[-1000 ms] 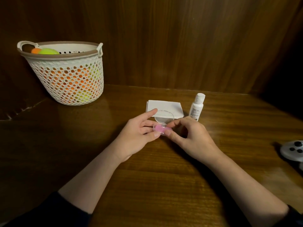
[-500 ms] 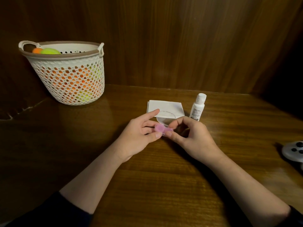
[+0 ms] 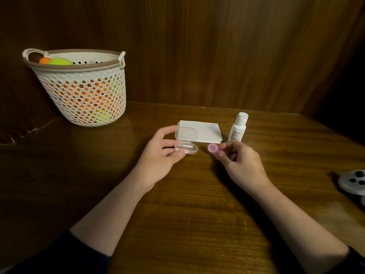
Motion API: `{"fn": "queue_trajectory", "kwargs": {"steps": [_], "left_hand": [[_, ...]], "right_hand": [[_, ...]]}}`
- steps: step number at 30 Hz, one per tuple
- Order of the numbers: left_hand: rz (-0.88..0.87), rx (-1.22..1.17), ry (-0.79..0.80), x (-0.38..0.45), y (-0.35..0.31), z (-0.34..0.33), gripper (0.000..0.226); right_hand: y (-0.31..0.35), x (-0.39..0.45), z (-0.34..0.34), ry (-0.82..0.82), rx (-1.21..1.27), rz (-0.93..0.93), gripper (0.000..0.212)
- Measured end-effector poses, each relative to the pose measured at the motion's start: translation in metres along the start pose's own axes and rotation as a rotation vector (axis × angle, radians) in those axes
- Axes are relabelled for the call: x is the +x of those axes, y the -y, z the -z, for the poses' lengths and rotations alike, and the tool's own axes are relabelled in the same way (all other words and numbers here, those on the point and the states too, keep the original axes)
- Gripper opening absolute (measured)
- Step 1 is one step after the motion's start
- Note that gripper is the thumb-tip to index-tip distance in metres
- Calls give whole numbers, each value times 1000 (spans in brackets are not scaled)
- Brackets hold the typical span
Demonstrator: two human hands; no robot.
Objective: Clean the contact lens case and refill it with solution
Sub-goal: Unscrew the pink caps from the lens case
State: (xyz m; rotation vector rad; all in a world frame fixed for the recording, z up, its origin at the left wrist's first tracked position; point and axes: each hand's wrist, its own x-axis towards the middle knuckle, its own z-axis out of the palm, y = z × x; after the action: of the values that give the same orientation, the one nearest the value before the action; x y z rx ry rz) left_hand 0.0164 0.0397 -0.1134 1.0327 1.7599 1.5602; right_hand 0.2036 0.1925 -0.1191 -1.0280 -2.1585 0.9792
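Note:
My left hand (image 3: pixel 158 155) holds a small clear plastic box (image 3: pixel 186 142) by its base, thumb and fingers pinching it; its lid stands open toward the back. My right hand (image 3: pixel 240 163) pinches a small pink lens case (image 3: pixel 214 149) just to the right of the box, a short gap between them. A white solution bottle (image 3: pixel 238 127) with its cap on stands upright behind my right hand. A folded white tissue (image 3: pixel 205 130) lies flat on the table behind the clear box.
A white perforated basket (image 3: pixel 83 91) with orange and yellow-green balls stands at the back left on the wooden table (image 3: pixel 187 204). A white game controller (image 3: pixel 353 181) lies at the right edge. Dark wood walls close in the back and right.
The pink case was between both hands at the clear box. Now my right hand has drawn it out to the right, while my left hand keeps the open box.

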Motion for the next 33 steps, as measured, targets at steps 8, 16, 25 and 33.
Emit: {"fn": "queue_trajectory", "kwargs": {"steps": [8, 16, 25, 33], "left_hand": [[-15, -80, 89, 2, 4, -2, 58], [0, -144, 120, 1, 4, -5, 45], [3, -135, 184, -1, 2, -7, 30], [-45, -10, 150, -5, 0, -9, 26]], "right_hand": [[1, 0, -2, -47, -187, 31, 16], [15, -15, -10, 22, -122, 504, 58], [17, -14, -12, -63, -214, 652, 22], [15, -13, -14, -94, -231, 647, 24]]}}
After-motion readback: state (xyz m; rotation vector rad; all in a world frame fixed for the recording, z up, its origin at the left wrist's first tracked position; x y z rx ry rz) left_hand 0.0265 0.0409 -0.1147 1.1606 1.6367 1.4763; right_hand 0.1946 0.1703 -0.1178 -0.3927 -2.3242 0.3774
